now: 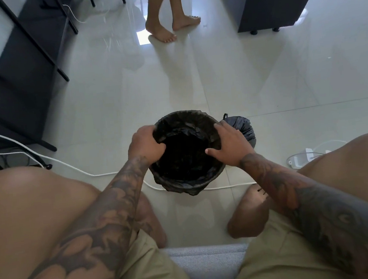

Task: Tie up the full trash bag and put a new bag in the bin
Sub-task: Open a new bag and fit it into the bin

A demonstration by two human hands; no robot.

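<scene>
Since a tied full bag (241,127) sits on the floor just beside the bin (185,152), tying looks done. A new liner (185,134) is draped over the rim; left hand (145,143) grips its edge, fingers curled, while right hand (231,146) presses with fingers spread. Only seating the liner seems left.

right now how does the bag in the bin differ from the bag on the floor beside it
The new bag is spread open, lining the bin with its edge folded over the rim; the tied bag is gathered shut and bulging. Both hands touch the new bag; neither touches the tied bag. Both are black plastic.
</scene>
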